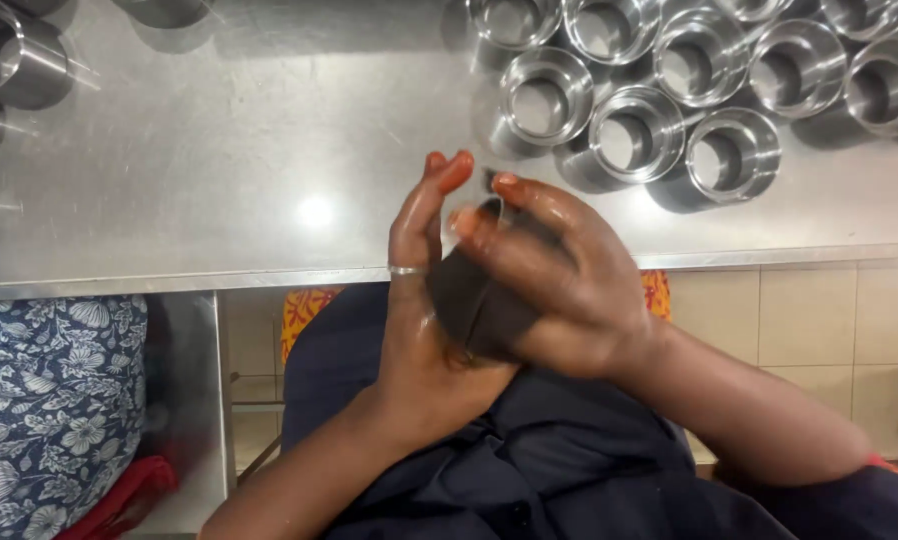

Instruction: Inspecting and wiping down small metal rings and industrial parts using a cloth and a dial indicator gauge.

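Both hands close around a dark brown cloth-like piece (474, 300), held between the palms just off the near edge of a steel counter (219, 170). Nearest the camera are the dark sleeves and lap of the person; the left hand (424, 300), a ring on one finger, stands upright with fingers nearly straight, backing the piece. The right hand (559, 290) wraps over it from the right, fingers curled and fingertips (466, 220) pinching its upper edge. Judging by this, the handling looks to be midway: the piece is neither folded flat nor set down. A blue floral fabric (54, 400) lies near left, tiled wall near right. Farther off, a cluster of polished steel cups (659, 90) stands at the far right of the counter, with more at far left. What the piece actually is stays unclear; most of it is hidden between the hands.
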